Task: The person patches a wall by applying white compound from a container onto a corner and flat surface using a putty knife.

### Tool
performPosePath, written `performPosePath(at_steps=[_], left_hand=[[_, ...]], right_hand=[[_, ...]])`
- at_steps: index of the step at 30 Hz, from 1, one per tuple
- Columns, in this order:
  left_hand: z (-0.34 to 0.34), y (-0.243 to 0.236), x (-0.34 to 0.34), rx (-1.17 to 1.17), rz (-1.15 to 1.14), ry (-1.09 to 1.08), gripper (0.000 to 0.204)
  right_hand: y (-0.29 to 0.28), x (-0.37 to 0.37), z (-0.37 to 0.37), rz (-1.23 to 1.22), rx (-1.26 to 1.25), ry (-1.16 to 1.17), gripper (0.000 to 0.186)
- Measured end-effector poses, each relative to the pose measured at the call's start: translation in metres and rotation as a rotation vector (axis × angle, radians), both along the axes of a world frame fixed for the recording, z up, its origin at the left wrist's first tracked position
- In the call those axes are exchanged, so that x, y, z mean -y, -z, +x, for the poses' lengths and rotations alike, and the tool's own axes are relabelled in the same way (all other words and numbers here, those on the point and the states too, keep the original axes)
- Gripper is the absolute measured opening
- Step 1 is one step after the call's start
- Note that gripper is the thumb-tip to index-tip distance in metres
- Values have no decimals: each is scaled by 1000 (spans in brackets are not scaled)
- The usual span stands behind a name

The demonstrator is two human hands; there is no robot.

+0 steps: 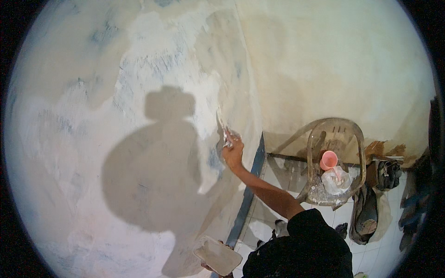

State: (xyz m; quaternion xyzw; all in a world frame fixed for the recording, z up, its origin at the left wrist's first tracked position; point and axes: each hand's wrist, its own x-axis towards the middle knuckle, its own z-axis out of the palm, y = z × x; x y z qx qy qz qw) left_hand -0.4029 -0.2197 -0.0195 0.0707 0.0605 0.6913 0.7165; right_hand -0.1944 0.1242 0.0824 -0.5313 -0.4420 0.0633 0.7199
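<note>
From a black sleeve (317, 236), the right arm (269, 191) stretches to the patchy wall (157, 41); the right hand (233, 149) bends there, white-smeared, its grip impossible to tell. Below, the left hand (206, 267) grasps a shallow rectangular tray (218, 256).

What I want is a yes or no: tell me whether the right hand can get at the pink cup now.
Probably not as is: the right hand is at the wall, seemingly gripping something whitish. Nothing seems to cover the pink cup on the chair, though.
</note>
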Motion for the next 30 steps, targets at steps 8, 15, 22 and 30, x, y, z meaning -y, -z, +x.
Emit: performPosePath(at_steps=[8, 15, 22, 30], left_hand=[[-17, 1, 17, -95, 81, -24, 84], [-40, 52, 13, -182, -27, -55, 80], [-1, 50, -4, -180, -84, 20, 77], [65, 31, -41, -157, -135, 123, 73]], right_hand=[[1, 143, -60, -80, 46, -299, 53], [24, 225, -43, -170, -177, -809, 26], [13, 261, -6, -324, -374, -951, 25], [-22, 252, 53, -432, 262, -730, 24]])
